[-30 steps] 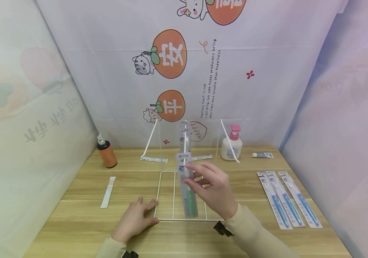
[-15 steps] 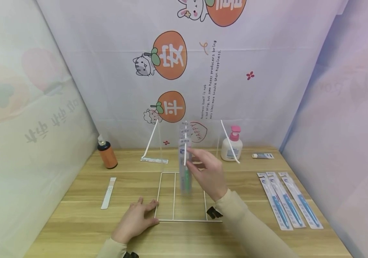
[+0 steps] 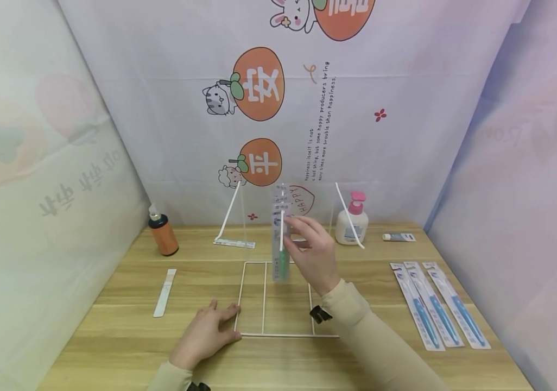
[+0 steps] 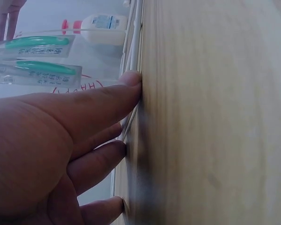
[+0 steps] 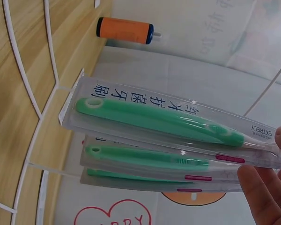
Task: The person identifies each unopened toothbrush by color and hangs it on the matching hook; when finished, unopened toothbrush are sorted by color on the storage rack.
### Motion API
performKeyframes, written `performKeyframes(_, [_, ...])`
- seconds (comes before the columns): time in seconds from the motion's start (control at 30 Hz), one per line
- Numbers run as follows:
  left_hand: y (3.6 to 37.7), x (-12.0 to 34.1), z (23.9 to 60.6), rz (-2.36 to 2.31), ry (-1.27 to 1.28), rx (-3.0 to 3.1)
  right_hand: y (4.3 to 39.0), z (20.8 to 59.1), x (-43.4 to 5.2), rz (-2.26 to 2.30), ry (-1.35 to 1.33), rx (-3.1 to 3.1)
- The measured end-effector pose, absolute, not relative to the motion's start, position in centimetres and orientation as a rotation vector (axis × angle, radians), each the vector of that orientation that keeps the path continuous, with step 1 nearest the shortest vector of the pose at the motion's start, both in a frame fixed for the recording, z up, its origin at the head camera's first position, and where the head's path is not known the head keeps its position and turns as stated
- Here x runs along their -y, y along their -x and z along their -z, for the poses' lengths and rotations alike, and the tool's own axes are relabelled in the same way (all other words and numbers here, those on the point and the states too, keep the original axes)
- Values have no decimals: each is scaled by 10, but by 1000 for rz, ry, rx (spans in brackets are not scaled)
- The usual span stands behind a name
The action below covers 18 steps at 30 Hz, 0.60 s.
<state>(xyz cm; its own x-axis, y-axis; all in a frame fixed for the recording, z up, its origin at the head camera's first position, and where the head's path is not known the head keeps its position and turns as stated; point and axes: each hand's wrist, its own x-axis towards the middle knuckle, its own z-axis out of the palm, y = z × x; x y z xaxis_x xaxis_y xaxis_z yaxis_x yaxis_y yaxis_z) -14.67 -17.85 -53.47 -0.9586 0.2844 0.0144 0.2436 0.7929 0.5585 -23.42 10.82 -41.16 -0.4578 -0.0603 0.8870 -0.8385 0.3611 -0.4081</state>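
Observation:
My right hand (image 3: 314, 255) pinches a packaged toothbrush (image 3: 277, 262) with a green handle by its upper part. It hangs upright on the middle hook (image 3: 282, 231) of a white wire rack. In the right wrist view, the held toothbrush (image 5: 154, 119) is frontmost, with two more green packaged toothbrushes (image 5: 145, 157) close behind it. My left hand (image 3: 206, 334) rests on the tabletop at the front left corner of the rack's base (image 3: 264, 298). In the left wrist view, its thumb and fingers (image 4: 103, 101) are extended against the base wire.
Three packaged blue toothbrushes (image 3: 417, 307) lie at the right. A white pump bottle (image 3: 352, 228) and small tube (image 3: 399, 237) stand and lie behind them. An orange bottle (image 3: 163, 237) and narrow white packet (image 3: 165, 293) are at the left. Side hooks (image 3: 228, 210) jut forward.
My right hand has moved the packaged toothbrush away from me along the middle hook, up close to the ones hanging there; its swing has settled. The left hand has stayed at the base.

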Motion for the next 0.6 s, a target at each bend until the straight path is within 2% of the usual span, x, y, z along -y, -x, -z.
performKeyframes(0.6, [146, 178, 534, -888, -426, -2913, 235, 412, -110, -1195, -797, 1787])
